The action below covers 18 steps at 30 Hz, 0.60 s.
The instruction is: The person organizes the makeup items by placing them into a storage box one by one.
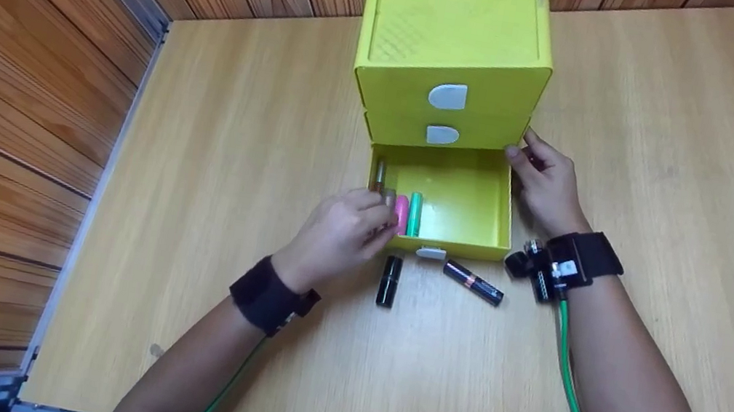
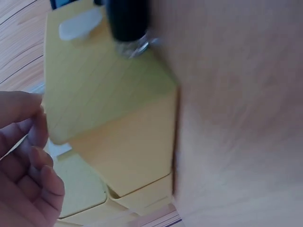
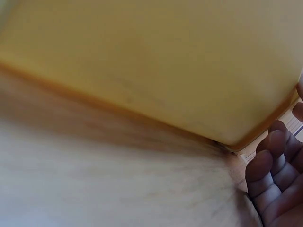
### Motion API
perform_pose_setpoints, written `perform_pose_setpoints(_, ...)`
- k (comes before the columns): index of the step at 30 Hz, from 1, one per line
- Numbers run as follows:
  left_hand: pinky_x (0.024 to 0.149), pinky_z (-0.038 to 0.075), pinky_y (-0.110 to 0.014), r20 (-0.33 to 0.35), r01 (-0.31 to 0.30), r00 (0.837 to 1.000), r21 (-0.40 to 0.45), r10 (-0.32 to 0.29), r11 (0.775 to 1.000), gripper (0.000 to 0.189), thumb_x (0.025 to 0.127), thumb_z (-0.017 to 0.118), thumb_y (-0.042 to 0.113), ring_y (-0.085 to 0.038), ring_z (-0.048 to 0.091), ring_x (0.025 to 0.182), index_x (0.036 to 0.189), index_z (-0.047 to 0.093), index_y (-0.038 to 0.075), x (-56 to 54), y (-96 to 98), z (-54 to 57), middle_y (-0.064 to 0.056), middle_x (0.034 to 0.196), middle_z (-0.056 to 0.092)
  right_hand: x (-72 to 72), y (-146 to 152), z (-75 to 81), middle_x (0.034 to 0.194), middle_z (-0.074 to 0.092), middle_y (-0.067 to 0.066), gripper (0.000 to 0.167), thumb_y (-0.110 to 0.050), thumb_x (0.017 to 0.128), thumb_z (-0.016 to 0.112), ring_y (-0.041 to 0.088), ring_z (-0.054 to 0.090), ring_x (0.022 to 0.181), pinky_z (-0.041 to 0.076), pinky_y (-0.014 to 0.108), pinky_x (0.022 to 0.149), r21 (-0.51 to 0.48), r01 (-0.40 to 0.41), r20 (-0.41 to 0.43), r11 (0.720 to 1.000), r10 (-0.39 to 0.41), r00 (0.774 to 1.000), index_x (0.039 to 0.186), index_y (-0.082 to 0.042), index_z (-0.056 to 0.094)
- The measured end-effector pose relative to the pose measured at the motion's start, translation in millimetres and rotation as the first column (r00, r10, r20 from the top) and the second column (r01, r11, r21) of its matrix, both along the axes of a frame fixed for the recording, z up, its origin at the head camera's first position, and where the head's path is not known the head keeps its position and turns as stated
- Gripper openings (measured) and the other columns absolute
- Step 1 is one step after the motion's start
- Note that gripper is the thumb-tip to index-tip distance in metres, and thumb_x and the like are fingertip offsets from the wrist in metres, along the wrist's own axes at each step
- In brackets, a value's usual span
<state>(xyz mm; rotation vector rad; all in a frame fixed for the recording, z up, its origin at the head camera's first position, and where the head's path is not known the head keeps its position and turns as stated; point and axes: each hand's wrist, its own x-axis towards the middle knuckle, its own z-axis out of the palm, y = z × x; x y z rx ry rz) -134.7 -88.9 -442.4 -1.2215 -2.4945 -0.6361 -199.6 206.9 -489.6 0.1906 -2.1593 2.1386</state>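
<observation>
My left hand (image 1: 344,232) reaches over the front left corner of the pulled-out bottom drawer (image 1: 470,250), fingers bent. In the left wrist view its fingertips are right at the drawer's front wall (image 2: 109,90); I cannot tell whether they hold anything. Beside them inside the drawer lie a pink tube (image 1: 401,213), a green tube (image 1: 415,214) and a thin brown-and-silver tube (image 1: 380,175). My right hand (image 1: 550,187) grips the right front edge of the yellow drawer box (image 1: 463,15), thumb at the front. Its other fingers (image 3: 259,165) are loosely bent beside the drawer wall (image 3: 142,71).
On the wooden table (image 1: 230,140), in front of the drawer, lie a short black lipstick (image 1: 389,282) and a black lipstick with a pinkish band (image 1: 473,282). The two upper drawers, with white tabs (image 1: 448,96), are closed. Wooden panels (image 1: 7,105) stand left and behind.
</observation>
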Motion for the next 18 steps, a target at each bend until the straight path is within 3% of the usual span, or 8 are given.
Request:
perform_pose_setpoints(6, 0.063, 0.048, -0.020, -0.053, 0.004, 0.999, -0.029, -0.006, 1.000, 0.008, 0.089, 0.071, 0.013, -0.013, 0.053, 0.069, 0.088, 0.074, 0.006, 16.2, -1.1, -1.9, 0.000, 0.078, 0.062, 0.2, 1, 1.9, 0.071, 0.044, 0.002, 0.046, -0.020, 0.097, 0.062, 0.013, 0.040, 0.063, 0.037, 0.024, 0.055, 0.010, 0.005, 0.009, 1.000, -0.005, 1.000, 0.140, -0.011, 0.049)
perform_pose_setpoints(12, 0.065, 0.051, -0.022, -0.048, 0.034, 0.998, -0.075, -0.037, 0.997, 0.008, 0.089, 0.070, 0.013, -0.012, 0.057, 0.069, 0.089, 0.074, 0.006, 29.8, 3.6, -5.9, 0.000, 0.079, 0.066, -9.1, 5, -18.0, 0.075, 0.045, 0.003, 0.051, -0.025, 0.095, 0.065, 0.014, 0.040, 0.065, 0.037, 0.022, 0.054, -0.030, 0.030, 0.062, 0.999, -0.028, 0.998, 0.141, -0.014, 0.048)
perform_pose_setpoints(15, 0.059, 0.050, -0.023, -0.041, 0.034, 0.998, -0.141, -0.040, 0.989, 0.007, 0.088, 0.070, 0.012, -0.011, 0.054, 0.063, 0.082, 0.070, 0.008, 34.1, 6.7, -13.0, 0.001, 0.071, 0.061, -11.9, 5, -25.2, 0.075, 0.046, 0.004, 0.057, -0.026, 0.093, 0.068, 0.014, 0.040, 0.064, 0.037, 0.022, 0.054, -0.075, 0.043, 0.067, 0.996, -0.038, 0.997, 0.142, -0.008, 0.045)
perform_pose_setpoints(18, 0.047, 0.044, -0.024, -0.060, -0.011, 0.998, -0.215, -0.002, 0.976, 0.014, 0.089, 0.067, 0.012, -0.009, 0.047, 0.054, 0.076, 0.066, 0.009, 37.4, 9.2, -17.1, 0.003, 0.064, 0.055, -12.4, 3, -26.4, 0.074, 0.047, 0.004, 0.060, -0.025, 0.092, 0.069, 0.014, 0.041, 0.065, 0.038, 0.022, 0.055, -0.103, 0.046, 0.064, 0.994, -0.040, 0.997, 0.142, -0.005, 0.044)
